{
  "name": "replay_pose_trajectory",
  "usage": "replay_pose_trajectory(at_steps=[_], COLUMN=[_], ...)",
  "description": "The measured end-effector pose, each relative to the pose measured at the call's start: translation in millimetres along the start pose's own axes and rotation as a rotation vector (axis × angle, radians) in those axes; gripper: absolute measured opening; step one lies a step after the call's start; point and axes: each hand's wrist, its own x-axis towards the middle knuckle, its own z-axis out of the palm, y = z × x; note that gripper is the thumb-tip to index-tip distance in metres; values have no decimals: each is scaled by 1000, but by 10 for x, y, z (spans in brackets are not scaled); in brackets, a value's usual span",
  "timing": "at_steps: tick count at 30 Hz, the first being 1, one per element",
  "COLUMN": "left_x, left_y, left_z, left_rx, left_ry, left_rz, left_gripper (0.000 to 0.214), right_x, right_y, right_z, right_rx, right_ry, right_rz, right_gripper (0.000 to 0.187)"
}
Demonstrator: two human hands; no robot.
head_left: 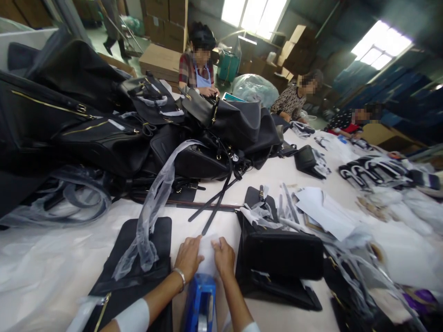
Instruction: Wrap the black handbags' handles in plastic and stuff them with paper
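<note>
One desk [273,170], one heap of black bags [238,122], overlapped too much to count. Three co-workers [187,69] were beyond it. Two black bags flanked the hands: left bag [159,233], right bag [284,256]. One blue tape dispenser [200,290] stood between the forearms [163,293]. Two hands, left hand [188,259] and right hand [224,258], reached forward, thumbs inward, fingers bent. One white sheet [208,253] was between them, just beyond the dispenser; fingers met its edges, couldn't tell if clamped. One bracelet [180,278], left wrist.
</note>
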Motion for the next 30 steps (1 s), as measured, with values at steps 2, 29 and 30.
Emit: replay_pose_trajectory(at_steps=[2, 29, 30], left_x=[-3, -27, -41], left_y=[24, 71, 57], left_z=[-8, -140, -135], left_rx=[3, -125, -162], left_ry=[0, 219, 238], left_rz=[-1, -6, 13], left_gripper=[65, 58, 55], right_x=[-4, 110, 125], right_y=[5, -120, -119], right_z=[0, -469, -489], right_rx=[14, 334, 368], right_ry=[12, -72, -113], right_rz=[16, -158, -166], right_gripper=[26, 38, 37])
